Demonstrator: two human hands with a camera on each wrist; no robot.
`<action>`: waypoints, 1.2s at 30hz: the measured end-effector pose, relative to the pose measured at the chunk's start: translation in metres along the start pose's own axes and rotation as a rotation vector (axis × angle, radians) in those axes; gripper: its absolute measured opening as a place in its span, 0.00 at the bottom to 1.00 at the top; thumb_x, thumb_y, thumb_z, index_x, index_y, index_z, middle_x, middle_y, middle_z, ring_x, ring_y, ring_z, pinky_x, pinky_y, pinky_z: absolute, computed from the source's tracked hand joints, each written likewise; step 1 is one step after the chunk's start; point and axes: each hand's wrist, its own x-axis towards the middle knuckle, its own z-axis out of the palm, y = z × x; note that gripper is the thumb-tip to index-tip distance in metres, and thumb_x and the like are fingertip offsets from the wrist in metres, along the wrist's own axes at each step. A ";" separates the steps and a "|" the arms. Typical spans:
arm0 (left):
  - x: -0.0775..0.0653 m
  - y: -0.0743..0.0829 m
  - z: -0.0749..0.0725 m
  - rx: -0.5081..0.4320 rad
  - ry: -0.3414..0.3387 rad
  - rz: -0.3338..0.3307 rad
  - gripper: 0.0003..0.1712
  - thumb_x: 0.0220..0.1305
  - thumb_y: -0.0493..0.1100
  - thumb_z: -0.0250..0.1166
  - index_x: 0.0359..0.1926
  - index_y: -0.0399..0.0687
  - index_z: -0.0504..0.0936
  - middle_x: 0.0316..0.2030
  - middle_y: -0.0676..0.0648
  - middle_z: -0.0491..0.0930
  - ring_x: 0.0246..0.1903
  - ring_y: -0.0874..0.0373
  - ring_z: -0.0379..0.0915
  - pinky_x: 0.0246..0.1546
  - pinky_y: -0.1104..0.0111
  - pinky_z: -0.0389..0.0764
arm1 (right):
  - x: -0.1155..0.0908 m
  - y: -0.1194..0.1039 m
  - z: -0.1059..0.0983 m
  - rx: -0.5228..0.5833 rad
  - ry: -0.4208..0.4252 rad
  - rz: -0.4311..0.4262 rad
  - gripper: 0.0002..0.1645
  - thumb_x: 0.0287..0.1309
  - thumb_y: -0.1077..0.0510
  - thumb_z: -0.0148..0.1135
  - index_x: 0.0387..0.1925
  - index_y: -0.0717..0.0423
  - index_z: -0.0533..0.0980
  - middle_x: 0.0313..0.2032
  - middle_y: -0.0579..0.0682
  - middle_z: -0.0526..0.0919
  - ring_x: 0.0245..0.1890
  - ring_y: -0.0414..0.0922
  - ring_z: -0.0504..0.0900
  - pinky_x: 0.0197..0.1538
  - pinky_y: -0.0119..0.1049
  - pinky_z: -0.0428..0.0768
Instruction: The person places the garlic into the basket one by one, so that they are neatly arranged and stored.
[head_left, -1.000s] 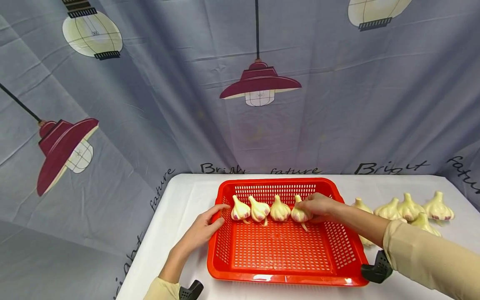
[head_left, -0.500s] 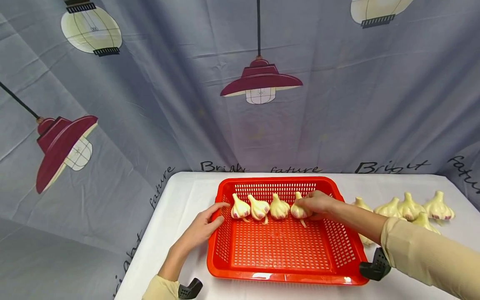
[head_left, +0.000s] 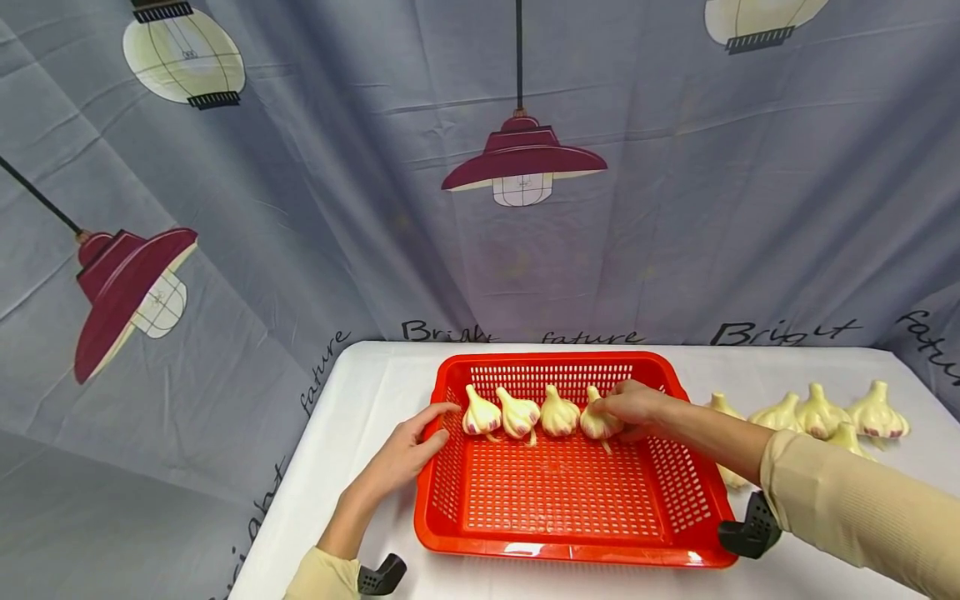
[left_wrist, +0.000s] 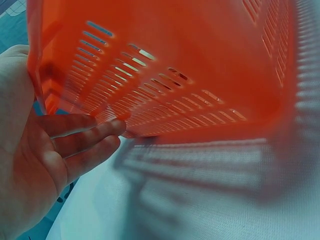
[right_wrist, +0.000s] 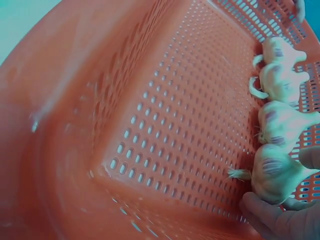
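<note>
In the head view, a red perforated plastic basket [head_left: 555, 492] holds a row of garlic bulbs along its far side. My right hand [head_left: 637, 410] reaches over the basket's right side and holds the rightmost garlic bulb [head_left: 597, 423], thumb on one side and fingers on the other in the right wrist view. To its left sit three more bulbs: one garlic bulb [head_left: 558, 414] close beside it, then a middle bulb [head_left: 517, 414] and a leftmost bulb [head_left: 480, 414]. My left hand [head_left: 405, 454] grips the basket's left rim; in the left wrist view several fingers [left_wrist: 85, 142] lie along the outer wall.
Several more garlic bulbs [head_left: 819, 414] lie on the white table [head_left: 360, 392] right of the basket, some partly hidden behind the right forearm. A grey curtain [head_left: 637, 250] printed with lamps hangs behind. Black wrist devices [head_left: 752, 529] sit below both wrists.
The view has shifted slightly. My right hand stays on the rightmost garlic bulb, which has tilted a little; the left hand stays at the basket's rim.
</note>
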 end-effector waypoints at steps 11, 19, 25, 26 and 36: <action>-0.001 0.002 0.001 0.004 0.000 -0.004 0.22 0.74 0.39 0.55 0.67 0.51 0.74 0.52 0.44 0.77 0.38 0.54 0.77 0.39 0.64 0.80 | -0.010 -0.004 -0.006 -0.034 0.006 -0.025 0.19 0.66 0.57 0.60 0.42 0.71 0.68 0.35 0.56 0.70 0.33 0.48 0.74 0.40 0.42 0.81; -0.001 0.000 0.001 0.004 0.008 -0.005 0.22 0.74 0.38 0.55 0.66 0.50 0.74 0.52 0.43 0.77 0.38 0.54 0.77 0.38 0.65 0.80 | -0.022 -0.006 -0.014 -0.111 -0.010 -0.056 0.23 0.66 0.54 0.61 0.45 0.71 0.66 0.37 0.57 0.68 0.37 0.50 0.71 0.45 0.45 0.80; -0.001 0.001 0.001 0.006 0.015 -0.002 0.22 0.73 0.38 0.55 0.66 0.50 0.75 0.53 0.43 0.77 0.40 0.49 0.77 0.40 0.65 0.80 | -0.040 -0.012 -0.020 -0.196 0.000 -0.081 0.44 0.66 0.48 0.62 0.63 0.79 0.55 0.57 0.71 0.67 0.56 0.62 0.71 0.57 0.58 0.75; -0.001 0.001 0.000 0.008 0.015 -0.001 0.22 0.74 0.38 0.55 0.66 0.50 0.75 0.53 0.43 0.77 0.40 0.48 0.77 0.40 0.65 0.80 | -0.044 -0.014 -0.021 -0.239 0.013 -0.101 0.47 0.66 0.46 0.61 0.66 0.80 0.53 0.60 0.74 0.66 0.59 0.65 0.70 0.58 0.60 0.74; -0.001 0.000 0.001 -0.004 0.001 0.005 0.22 0.75 0.39 0.55 0.67 0.51 0.74 0.52 0.43 0.77 0.38 0.50 0.78 0.38 0.64 0.80 | -0.066 -0.014 -0.025 -0.614 0.237 -0.459 0.47 0.65 0.46 0.64 0.66 0.80 0.60 0.63 0.77 0.68 0.62 0.71 0.68 0.60 0.66 0.68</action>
